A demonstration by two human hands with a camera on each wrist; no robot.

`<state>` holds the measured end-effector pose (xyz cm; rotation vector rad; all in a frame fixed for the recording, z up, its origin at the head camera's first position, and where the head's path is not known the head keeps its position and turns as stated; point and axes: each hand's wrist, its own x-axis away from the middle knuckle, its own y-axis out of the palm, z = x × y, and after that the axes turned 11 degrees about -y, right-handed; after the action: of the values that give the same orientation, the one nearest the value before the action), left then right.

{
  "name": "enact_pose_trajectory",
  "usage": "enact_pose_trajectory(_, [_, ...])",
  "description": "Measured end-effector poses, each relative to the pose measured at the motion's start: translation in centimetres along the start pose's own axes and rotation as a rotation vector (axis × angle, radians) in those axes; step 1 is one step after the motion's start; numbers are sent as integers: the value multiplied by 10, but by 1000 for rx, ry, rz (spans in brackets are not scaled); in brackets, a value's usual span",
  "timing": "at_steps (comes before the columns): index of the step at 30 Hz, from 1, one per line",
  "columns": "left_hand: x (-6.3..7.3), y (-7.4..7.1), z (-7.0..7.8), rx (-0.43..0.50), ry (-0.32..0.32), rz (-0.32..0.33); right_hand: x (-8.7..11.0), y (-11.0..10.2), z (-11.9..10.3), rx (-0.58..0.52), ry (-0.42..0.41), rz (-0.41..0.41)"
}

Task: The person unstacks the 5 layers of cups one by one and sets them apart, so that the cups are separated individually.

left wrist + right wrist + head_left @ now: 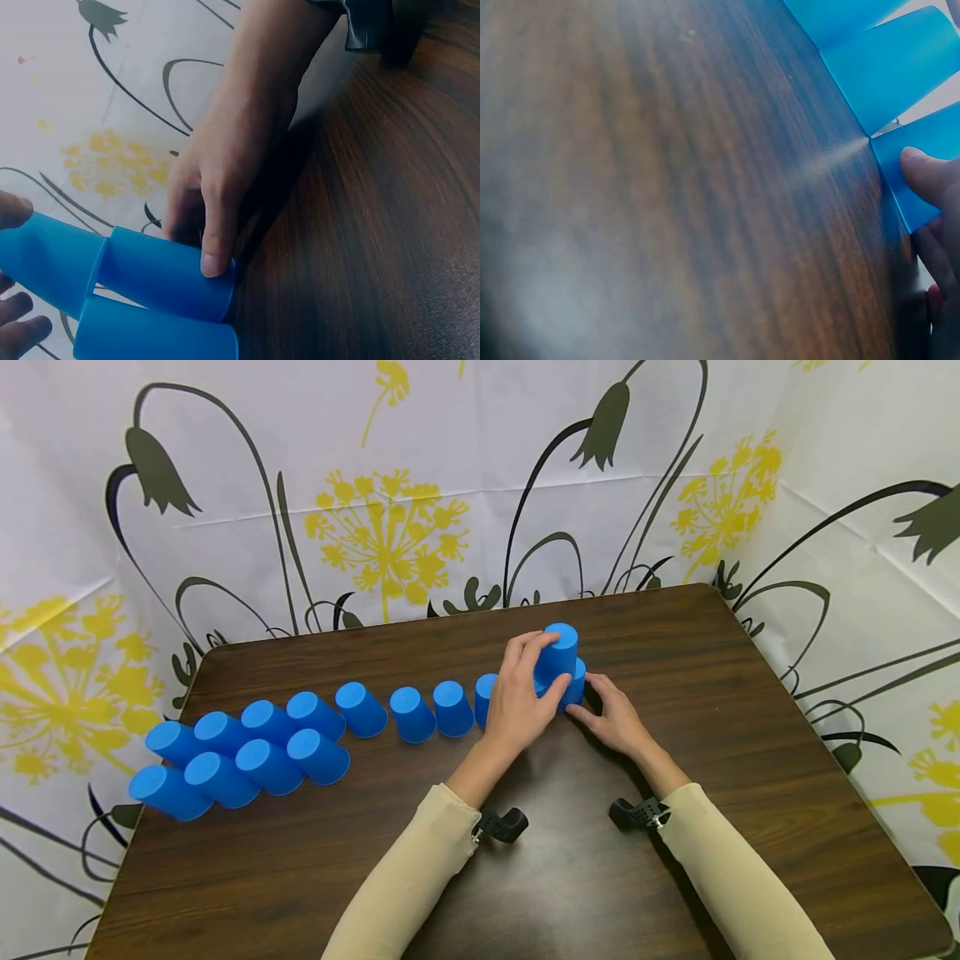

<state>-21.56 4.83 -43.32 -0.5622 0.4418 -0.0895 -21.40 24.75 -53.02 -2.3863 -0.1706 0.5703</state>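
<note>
My left hand [517,697] holds an upside-down blue cup [564,647] that sits atop two other cups at the right end of a row. In the left wrist view this upper cup [52,259] bridges the lower pair, with left fingertips [22,330] beside it. My right hand [618,718] grips the rightmost lower cup [577,687] near its rim, thumb in front and fingers behind. The thumb shows against that cup [900,180] in the right wrist view. The other lower cup [154,330] is largely hidden behind my left hand in the head view.
More upside-down blue cups [452,706] extend leftward in a line across the brown table [480,877]. At the left, a second row of cups [221,778] stands in front of that line. A flower-patterned cloth [450,435] hangs behind the table and along its sides.
</note>
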Motion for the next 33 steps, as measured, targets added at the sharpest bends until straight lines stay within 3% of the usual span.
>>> enact_pose_trajectory(10, [-7, 1, -6, 82, 33, 46, 0, -1, 1, 0, 12, -3])
enact_pose_trajectory(16, [2, -15, -9, 150, 69, 73, 0, -1, 1, 6, 13, -1])
enact_pose_trajectory(21, [18, -50, -13, 197, 81, 135, 0, 0, 1, 4, 22, -10])
enact_pose_trajectory(25, [34, -87, -24, 205, 48, 180, 0, 0, 1, 15, 45, -14])
enact_pose_trajectory(27, [46, -109, -22, 186, 21, 205, 1, 0, 1, 18, 50, -18])
enact_pose_trajectory(32, [83, -155, -46, 72, -54, 296, 0, 1, 1, 14, 44, -18])
enact_pose_trajectory(33, [89, -160, -57, 38, -64, 318, 0, 1, 1, 12, 42, -18])
